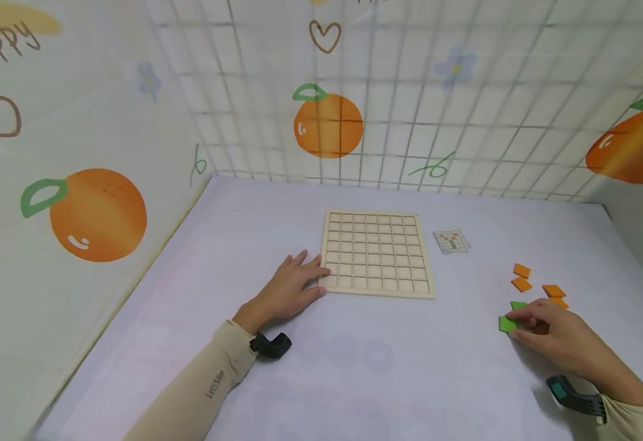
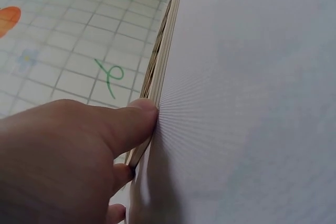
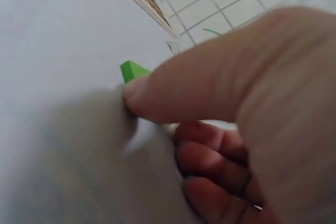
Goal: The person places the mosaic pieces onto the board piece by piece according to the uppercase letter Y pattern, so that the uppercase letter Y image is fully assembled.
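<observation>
- Nearest the head camera is a beige sleeve with dark lettering, on the left arm.
- The left hand lies with fingers extended, touching the lower left corner of a pale wooden square board with a recessed grid, mid-table.
- The left wrist view adds the thumb pressed against the board's edge, its layered thickness showing; from above, the head view shows the cells instead.
- The right hand pinches a flat green four-sided tile between thumb and finger, at the right of the pale lavender table.
- The right wrist view shows that tile's thick side and the other fingers curled beneath.
- Only the head view clearly shows a second green tile beside those fingers, four orange four-sided tiles just beyond, and a small printed paper card right of the board.
</observation>
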A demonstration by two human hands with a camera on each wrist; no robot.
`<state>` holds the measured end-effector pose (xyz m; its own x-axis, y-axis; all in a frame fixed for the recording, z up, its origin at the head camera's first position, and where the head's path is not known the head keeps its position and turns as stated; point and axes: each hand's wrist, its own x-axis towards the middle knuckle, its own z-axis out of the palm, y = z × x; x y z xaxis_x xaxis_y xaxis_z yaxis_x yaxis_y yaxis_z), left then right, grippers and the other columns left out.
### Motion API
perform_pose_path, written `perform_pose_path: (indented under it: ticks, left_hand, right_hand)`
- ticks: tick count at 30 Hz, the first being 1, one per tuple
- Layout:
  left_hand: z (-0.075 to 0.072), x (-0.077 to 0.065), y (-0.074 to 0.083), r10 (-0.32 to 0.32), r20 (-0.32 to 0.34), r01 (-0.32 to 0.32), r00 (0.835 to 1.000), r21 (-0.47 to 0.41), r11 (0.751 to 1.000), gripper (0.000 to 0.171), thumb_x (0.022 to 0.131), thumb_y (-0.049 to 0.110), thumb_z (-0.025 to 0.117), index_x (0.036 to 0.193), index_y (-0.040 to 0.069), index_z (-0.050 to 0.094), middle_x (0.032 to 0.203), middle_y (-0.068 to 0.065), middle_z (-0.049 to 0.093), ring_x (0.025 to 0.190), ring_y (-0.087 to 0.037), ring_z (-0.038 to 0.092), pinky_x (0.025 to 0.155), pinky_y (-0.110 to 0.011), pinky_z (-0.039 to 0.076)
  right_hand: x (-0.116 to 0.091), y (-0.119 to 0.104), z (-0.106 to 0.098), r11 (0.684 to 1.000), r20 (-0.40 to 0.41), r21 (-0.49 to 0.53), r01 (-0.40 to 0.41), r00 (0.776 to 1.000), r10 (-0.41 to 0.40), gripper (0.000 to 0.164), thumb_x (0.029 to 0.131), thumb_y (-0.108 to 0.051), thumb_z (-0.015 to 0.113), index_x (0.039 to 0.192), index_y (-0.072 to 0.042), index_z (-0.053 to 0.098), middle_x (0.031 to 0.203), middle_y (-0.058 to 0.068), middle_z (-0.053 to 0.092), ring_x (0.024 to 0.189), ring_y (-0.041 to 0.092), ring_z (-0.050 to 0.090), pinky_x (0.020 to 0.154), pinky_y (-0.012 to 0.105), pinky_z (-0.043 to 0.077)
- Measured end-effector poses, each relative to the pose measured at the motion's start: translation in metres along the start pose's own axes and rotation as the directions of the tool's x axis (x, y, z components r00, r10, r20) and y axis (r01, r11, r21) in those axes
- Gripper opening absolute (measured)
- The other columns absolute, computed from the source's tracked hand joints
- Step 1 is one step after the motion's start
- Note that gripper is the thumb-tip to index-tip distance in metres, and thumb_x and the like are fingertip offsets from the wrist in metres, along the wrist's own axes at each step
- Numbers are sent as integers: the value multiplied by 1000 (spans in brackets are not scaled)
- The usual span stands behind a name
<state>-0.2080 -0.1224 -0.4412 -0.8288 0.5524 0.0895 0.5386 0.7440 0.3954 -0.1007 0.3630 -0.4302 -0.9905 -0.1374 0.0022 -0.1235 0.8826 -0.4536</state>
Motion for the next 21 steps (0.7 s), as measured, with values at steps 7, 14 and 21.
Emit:
perform_pose_path:
  ticks: [7,14,21]
  left_hand:
    - [0,1,-1,-21,9,21,1000,-3,1000,44,100,36,61,141,20,59,158,-6,36,151,-33,17,120,-54,9]
    - [0,1,-1,-21,-14,21,1000,-17,1000,43,100,37,61,140,21,60,158,-5,38,151,-32,18,121,-53,8]
    - [1,1,-1,-35,7,35,999,-9,999,44,100,38,60,141,23,60,158,-2,37,151,-30,17,121,-52,8]
  right_hand:
    - [2,-4,6,997,-44,70,28,999,-25,30,82,-13,82,107,-7,68,97,2,64,77,5,55,64,21,49]
    - [2,-8,8,998,-35,37,-46,998,47,29,84,-14,80,108,-6,66,94,1,67,78,11,57,63,22,49]
    - [2,-9,7,998,-27,55,-17,999,19,29,83,-10,80,108,-5,66,91,0,65,74,10,54,61,22,49]
